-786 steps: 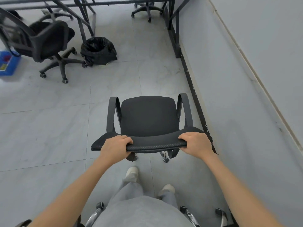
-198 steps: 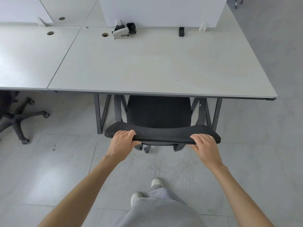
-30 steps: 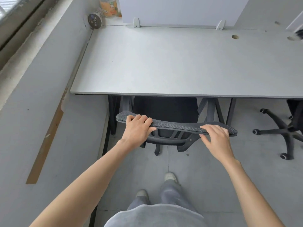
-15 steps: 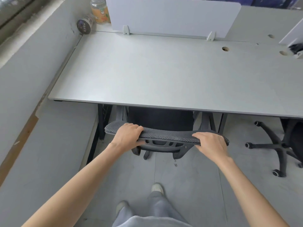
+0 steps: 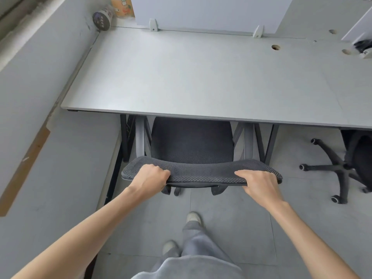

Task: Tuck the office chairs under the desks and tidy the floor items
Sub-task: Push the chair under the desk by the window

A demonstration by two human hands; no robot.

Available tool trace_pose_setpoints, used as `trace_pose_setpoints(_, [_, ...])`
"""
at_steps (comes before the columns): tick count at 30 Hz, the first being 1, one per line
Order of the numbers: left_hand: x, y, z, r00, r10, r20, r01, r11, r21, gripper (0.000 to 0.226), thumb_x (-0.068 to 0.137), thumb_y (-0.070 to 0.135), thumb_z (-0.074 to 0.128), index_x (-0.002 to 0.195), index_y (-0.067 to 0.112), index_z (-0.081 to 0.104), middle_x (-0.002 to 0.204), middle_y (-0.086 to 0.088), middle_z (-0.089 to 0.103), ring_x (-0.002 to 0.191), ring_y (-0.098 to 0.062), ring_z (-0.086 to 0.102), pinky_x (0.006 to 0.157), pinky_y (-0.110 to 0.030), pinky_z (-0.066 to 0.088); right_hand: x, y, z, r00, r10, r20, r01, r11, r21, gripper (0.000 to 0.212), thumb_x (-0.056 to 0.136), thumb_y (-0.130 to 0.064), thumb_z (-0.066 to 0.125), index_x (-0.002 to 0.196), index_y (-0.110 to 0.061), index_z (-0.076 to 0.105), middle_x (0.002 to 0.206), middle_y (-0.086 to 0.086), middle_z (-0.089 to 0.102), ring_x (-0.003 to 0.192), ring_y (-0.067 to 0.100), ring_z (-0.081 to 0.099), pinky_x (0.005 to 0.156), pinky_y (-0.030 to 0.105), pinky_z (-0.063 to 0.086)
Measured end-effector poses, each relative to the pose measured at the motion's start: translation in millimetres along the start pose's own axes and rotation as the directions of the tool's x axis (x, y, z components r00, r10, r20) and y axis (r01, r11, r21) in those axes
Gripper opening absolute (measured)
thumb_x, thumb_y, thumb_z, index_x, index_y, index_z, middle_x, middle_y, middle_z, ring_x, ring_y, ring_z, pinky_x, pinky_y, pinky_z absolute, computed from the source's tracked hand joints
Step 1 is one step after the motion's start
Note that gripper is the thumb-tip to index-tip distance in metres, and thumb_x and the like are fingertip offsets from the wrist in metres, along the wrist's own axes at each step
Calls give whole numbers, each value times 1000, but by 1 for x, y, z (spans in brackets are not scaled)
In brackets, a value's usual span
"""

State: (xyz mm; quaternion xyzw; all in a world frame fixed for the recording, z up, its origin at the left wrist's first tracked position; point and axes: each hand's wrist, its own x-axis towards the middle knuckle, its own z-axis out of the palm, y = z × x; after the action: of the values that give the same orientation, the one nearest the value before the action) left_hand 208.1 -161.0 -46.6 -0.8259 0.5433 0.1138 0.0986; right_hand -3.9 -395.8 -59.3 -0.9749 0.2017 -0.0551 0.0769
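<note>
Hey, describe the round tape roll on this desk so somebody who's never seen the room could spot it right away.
Start at the grey desk against the left wall and follow its top to the far left corner. There, beside the white divider panel, the tape roll lies on its side against the wall. Unlike the orange-labelled jar next to it, it is a dark ring with a printed face.

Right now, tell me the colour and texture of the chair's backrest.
Black, with a fine mesh weave: the backrest, clearest in the head view.
</note>
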Motion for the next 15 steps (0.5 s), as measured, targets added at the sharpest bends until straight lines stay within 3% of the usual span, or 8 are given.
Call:
trace_pose_setpoints(2, [-24,3,13,996,65,-64,-64,998,19,21,49,15,66,50,19,45,40,2,53,34,-19,51,35,-19,30,-29,-5,9,999,12,42,-13,1000,28,45,38,4,77,76,-18,72,68,0,72,64,22,70,42,31,52])
trace_pose_setpoints(4, [-44,8,30,986,74,-146,-77,997,-12,11,51,13,51,46,20,44,37,4,49,31,-16,47,31,-18,30,-52,-11,13,999,-19,47,17,999,40,46,35,5,74,74,-18,71,69,-2,72,68,20,71,46,29,54])
trace_pose_setpoints(7, [-57,22,35,978,95,-183,-106,993,-49,17,57,15,33,45,20,44,38,4,48,33,-13,48,31,-17,30,-64,-12,7,996,-87,-10,88,994,59,58,26,7,74,78,-19,76,79,-8,75,76,11,72,56,19,54])
trace_pose_setpoints(12, [-35,46,23,986,36,-164,-38,999,-11,18,41,15,61,40,20,43,31,3,44,24,-14,41,39,-17,8,-37,18,-5,994,-103,-26,103,995,-3,51,40,4,63,81,-22,77,81,-9,75,77,8,71,56,14,50])
trace_pose_setpoints(14, [-19,47,14,983,9,-186,-10,1000,0,24,44,13,71,44,18,47,35,2,49,28,-17,45,40,-19,9,-18,25,-10,996,-87,-37,86,996,-33,47,43,0,60,82,-22,77,80,-8,75,75,11,72,54,15,49])
trace_pose_setpoints(15, [-12,45,9,988,3,-155,-5,1000,-13,19,54,13,71,54,15,52,46,0,58,39,-21,54,42,-21,16,-9,25,-12,997,-67,-49,65,997,-37,46,44,-1,58,81,-21,76,80,-7,75,72,13,72,53,17,49])
